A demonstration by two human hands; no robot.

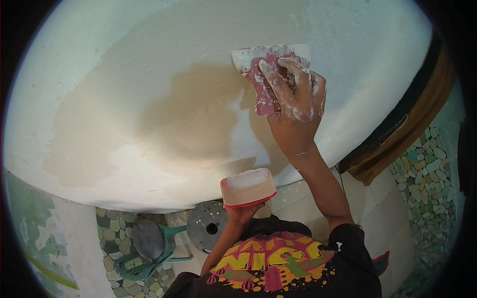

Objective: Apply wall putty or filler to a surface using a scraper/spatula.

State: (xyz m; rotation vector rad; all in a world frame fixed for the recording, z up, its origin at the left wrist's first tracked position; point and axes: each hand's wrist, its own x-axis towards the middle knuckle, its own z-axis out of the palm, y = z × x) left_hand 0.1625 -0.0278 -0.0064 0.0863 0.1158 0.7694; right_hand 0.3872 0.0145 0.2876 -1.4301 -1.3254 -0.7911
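Observation:
My right hand [300,99], smeared with white, is closed round the pink grip of a putty spreader [264,94]. The spreader's wide blade carries white paste and lies against the wall [198,30]. A broad tan, damp-looking patch [198,109] spreads over the white wall to the left of the spreader. Lower down, my left hand [242,213] grips a rectangular plastic tub [248,186] from beneath, its fingers partly hidden. The tub has a red rim, and pale paste coats its inside.
At the lower left stand a round grey stool [207,226] with holes and a green chair [154,248] with a dark round thing on it. Brown cloth [397,144] hangs at the wall's right edge. Pebble flooring [425,174] borders pale tiles [360,198].

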